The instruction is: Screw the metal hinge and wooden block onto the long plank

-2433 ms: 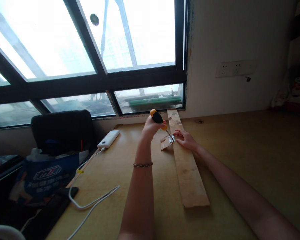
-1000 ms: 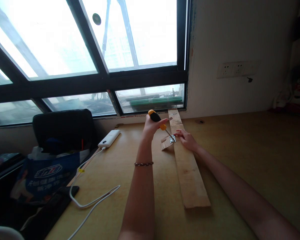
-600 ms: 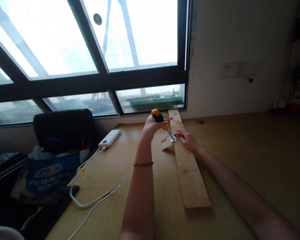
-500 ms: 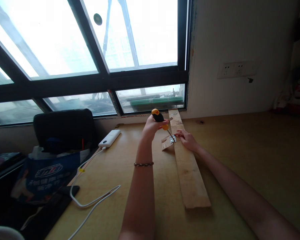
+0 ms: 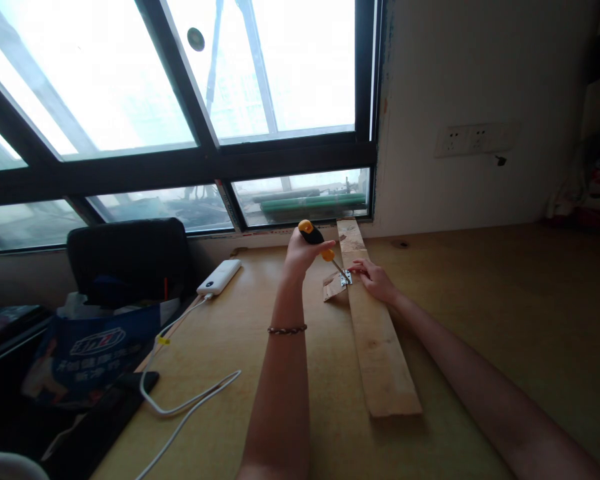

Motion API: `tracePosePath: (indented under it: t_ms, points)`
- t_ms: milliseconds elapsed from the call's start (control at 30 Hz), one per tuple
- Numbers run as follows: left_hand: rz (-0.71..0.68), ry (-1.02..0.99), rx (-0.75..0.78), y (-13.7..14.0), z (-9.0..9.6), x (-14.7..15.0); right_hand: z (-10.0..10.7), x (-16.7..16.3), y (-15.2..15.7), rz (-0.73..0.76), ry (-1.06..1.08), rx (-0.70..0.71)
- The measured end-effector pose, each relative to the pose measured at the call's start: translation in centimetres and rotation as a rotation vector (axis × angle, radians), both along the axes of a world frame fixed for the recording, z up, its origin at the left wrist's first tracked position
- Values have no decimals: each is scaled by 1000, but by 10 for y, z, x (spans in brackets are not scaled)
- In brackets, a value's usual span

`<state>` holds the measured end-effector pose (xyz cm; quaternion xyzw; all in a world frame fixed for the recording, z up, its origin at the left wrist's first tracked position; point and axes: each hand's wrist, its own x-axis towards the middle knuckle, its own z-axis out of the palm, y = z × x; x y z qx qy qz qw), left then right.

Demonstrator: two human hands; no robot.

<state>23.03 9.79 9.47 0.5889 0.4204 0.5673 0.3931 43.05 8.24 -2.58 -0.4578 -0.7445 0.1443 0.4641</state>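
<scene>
My left hand (image 5: 300,255) is wrapped round the yellow and black handle of a screwdriver (image 5: 311,232), which slants down to the right. Its tip meets a small metal hinge (image 5: 345,278), which lies across the left edge of a long wooden board (image 5: 380,347) and a short wood piece (image 5: 333,287). My right hand (image 5: 377,281) lies on the board, fingers stretched toward the hinge and its fingertips at the hinge's right side. Any screw under the tip is too small to make out.
The board lies on a wooden table (image 5: 260,313) below a window. Toward the table's left edge are a white power bank (image 5: 220,277) and its white cable (image 5: 190,407). Beyond that edge stand a black chair (image 5: 127,253) and a blue bag (image 5: 100,347).
My left hand and the screwdriver handle have shifted slightly left, tilting the shaft more, while the tip stays at the hinge. My right hand and the board look unmoved.
</scene>
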Motion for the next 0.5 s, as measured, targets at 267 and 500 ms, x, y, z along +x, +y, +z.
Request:
tracePosePath:
  t_ms: [267,500]
  points:
    - [-211,-82,-30,-17,15,1,0,0,0,4,2,3]
    - [-549,128,10,-42,30,-10,-1,0,1,21,15,3]
